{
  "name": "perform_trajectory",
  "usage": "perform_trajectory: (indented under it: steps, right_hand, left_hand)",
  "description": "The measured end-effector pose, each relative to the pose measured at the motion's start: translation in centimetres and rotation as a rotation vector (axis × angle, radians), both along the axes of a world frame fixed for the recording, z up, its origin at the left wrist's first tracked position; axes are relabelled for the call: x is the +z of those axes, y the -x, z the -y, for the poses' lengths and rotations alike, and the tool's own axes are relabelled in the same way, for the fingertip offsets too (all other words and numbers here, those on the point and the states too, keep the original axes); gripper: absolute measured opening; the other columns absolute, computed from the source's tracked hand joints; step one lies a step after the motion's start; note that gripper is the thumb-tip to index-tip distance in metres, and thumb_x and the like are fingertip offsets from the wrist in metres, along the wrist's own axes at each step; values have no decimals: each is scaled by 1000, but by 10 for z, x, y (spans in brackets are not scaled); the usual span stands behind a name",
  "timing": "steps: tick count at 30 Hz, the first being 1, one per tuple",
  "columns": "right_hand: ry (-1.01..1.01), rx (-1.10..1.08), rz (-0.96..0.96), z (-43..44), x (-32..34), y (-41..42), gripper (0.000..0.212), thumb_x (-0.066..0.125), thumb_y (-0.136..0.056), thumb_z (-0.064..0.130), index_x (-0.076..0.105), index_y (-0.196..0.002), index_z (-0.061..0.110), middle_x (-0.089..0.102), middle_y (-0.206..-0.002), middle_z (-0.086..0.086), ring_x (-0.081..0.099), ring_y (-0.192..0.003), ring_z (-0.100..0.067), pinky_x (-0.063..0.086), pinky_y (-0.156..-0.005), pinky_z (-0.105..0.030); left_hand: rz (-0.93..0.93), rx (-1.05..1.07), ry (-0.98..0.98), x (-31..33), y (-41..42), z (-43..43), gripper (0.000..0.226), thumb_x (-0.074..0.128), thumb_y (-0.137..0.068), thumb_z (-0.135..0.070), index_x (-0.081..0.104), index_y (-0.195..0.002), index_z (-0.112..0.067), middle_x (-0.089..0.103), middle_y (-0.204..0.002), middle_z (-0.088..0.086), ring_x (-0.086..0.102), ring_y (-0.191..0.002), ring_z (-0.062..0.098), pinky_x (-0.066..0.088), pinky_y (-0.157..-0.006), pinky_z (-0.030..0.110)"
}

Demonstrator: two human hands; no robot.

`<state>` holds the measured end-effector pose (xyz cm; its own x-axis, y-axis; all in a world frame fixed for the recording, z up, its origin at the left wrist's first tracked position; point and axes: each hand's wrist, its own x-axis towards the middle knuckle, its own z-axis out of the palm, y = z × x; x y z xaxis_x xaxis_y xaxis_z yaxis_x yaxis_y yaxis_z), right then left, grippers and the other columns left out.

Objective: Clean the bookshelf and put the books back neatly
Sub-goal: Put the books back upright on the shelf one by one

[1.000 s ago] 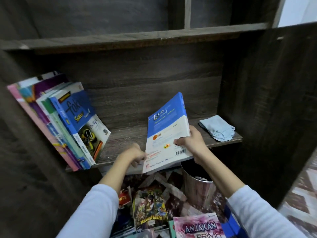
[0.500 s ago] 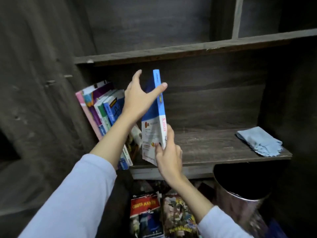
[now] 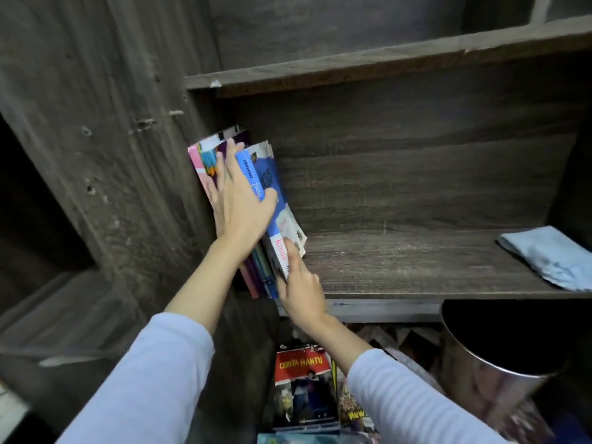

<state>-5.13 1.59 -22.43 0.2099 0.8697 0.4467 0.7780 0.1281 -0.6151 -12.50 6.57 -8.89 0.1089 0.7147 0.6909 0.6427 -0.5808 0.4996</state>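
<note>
Two hands on the stack: left hand [image 3: 240,203] lies flat, fingers straight, pressing the leaning row of thin colourful paperbacks [image 3: 205,161] toward the left wall of the dark wooden shelf [image 3: 416,267], thumb over the blue-and-white softcover book [image 3: 279,187]. Right hand [image 3: 301,293] has its index finger on that book's lower spine, thumb hidden, so can't tell if it pinches. Book stands rightmost in the row, tilted, foot on the board; looks light, floppy and glossy-slick, so hold by the spine and push low.
</note>
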Motion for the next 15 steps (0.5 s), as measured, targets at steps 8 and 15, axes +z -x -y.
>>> perform_trajectory:
  steps: [8, 15]
  right_hand:
    - [66, 87, -81, -23, -19, -13, 71, 50, -94, 14, 9, -150, 23, 23, -155, 0, 49, -117, -43, 42, -91, -45]
    - [243, 190, -213, -42, -22, -34, 92, 65, -82, 26, 0, -146, 38, 26, -154, 1, 41, -131, -30, 35, -104, -38]
  left_hand:
    - [-175, 72, -67, -28, -2, -15, 86, 61, -81, -25, 11, -149, -7, 2, -159, -1, -10, -145, 19, -6, -116, 40]
    - [-250, 190, -260, -37, 3, -23, 97, 64, -76, -39, 10, -150, -7, 13, -158, 5, 12, -145, 22, 9, -114, 38]
